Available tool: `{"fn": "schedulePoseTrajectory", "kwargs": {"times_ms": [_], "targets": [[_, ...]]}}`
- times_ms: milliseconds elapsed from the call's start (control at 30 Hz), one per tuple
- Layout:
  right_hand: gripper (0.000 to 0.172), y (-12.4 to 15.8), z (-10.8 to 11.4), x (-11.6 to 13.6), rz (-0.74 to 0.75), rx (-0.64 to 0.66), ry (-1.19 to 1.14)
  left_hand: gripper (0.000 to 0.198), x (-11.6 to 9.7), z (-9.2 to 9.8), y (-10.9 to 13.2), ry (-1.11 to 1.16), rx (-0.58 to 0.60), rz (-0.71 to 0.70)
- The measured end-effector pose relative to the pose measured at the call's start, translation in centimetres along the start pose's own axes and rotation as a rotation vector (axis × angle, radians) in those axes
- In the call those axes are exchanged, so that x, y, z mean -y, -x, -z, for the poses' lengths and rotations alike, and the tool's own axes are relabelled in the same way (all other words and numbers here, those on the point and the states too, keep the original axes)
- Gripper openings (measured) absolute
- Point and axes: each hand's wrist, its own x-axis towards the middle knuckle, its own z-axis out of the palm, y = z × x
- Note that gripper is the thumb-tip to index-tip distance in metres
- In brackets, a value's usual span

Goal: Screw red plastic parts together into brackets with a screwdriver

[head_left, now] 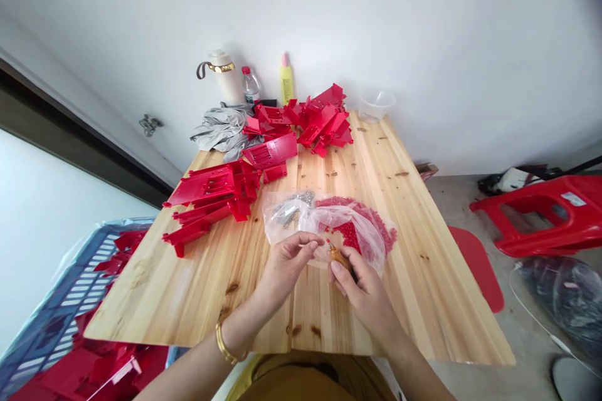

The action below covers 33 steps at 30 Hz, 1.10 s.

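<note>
My left hand (288, 262) is closed in a pinch on a tiny red piece, just in front of a clear plastic bag of small red parts (360, 232). My right hand (362, 288) grips an orange-handled screwdriver (337, 255) whose tip points at the left fingertips. Both hands hover over the wooden table (188, 301) near its front edge. A second clear bag of metal screws (288, 210) lies just behind the left hand. A gold bangle sits on my left wrist.
Red plastic parts (214, 197) lie stacked at the table's left, and more red parts (320, 118) are piled at the back. A thermos (226, 78), bottles, grey cloth and a clear bowl (375, 104) stand at the wall. A blue crate (70, 301) sits left, a red stool (545, 213) right.
</note>
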Motion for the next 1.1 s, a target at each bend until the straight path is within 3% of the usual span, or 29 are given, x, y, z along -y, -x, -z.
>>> {"fn": "schedulePoseTrajectory", "kwargs": {"times_ms": [67, 133, 267, 400, 567, 700, 800, 900, 967, 1100], "targets": [[0.034, -0.3, 0.0, -0.6, -0.019, -0.004, -0.079, 0.017, 0.6, 2.1, -1.0, -0.431, -0.054, -0.218], [0.034, -0.6, -0.1, -1.1, -0.019, -0.001, -0.114, 0.018, 1.1, 4.0, -2.4, -0.799, -0.066, -0.346], [0.032, -0.9, -0.5, -1.0, -0.035, 0.012, -0.100, 0.021, 1.9, 5.1, -5.1, -1.243, 0.061, -0.301], [0.033, -1.1, -0.8, -0.5, -0.045, 0.055, -0.069, 0.019, 2.4, 4.2, -6.2, -1.349, 0.129, -0.267], [0.037, -1.5, -0.7, -0.4, -0.057, 0.040, -0.085, 0.018, 3.1, 4.4, -6.6, -1.281, 0.126, -0.287], [0.039, -1.6, -0.7, -0.5, -0.062, 0.034, -0.094, 0.022, 2.2, 4.1, -5.8, -1.158, 0.022, -0.294], [0.036, -1.6, -1.1, -0.3, -0.046, 0.055, -0.079, 0.017, 0.8, 2.7, -4.2, -0.613, -0.104, -0.152], [0.030, -1.7, -1.6, 0.1, -0.003, 0.070, -0.019, 0.019, -0.5, 1.1, -2.5, -0.005, -0.079, 0.081], [0.027, -1.8, -1.8, 0.4, 0.035, 0.065, 0.044, 0.022, -1.2, 0.3, -1.7, 0.162, -0.070, 0.133], [0.024, -2.0, -1.8, 0.9, 0.097, 0.053, 0.140, 0.023, -1.5, -0.1, -1.1, 0.231, -0.112, 0.127]]}}
